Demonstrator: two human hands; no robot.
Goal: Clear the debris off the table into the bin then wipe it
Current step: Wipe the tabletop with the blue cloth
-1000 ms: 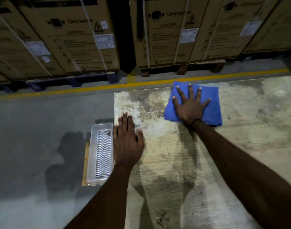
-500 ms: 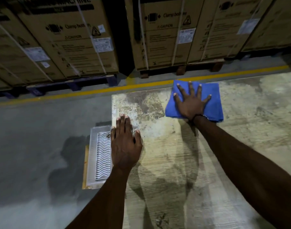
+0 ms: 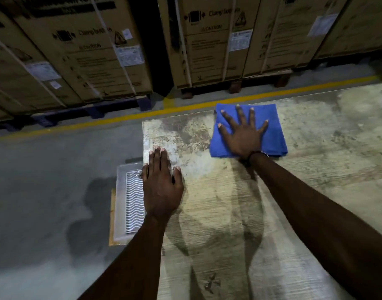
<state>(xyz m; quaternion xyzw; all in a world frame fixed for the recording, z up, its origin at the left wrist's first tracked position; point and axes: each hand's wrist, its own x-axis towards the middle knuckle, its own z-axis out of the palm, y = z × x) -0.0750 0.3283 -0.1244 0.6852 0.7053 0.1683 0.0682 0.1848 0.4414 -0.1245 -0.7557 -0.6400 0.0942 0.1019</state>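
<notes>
So the folded blue cloth (image 3: pixel 270 133) sits flat near the far edge of the worn, stained wooden table (image 3: pixel 315 169), a little way in from its far-left corner. The right hand (image 3: pixel 243 135) is pressed down on top of it, palm flat, all five fingers straight and fanned wide, nothing curled around the fabric. There's a thin bracelet (image 3: pixel 264 153) at that wrist.

The left hand (image 3: pixel 161 185) lies flat on the tabletop right at the left edge, fingers straight and close together, thumb out to the side, not holding anything. Well apart from the cloth.

Just beside that edge, lower down on the grey concrete floor (image 3: pixel 45 169), there's a translucent plastic bin (image 3: pixel 129 204) with a wavy ribbed pattern inside. Can't tell what's in it, if anything.

Further out a yellow floor line (image 3: pixel 99 124) runs across, and behind it strapped cardboard boxes (image 3: pixel 207 44) stand on pallets.
</notes>
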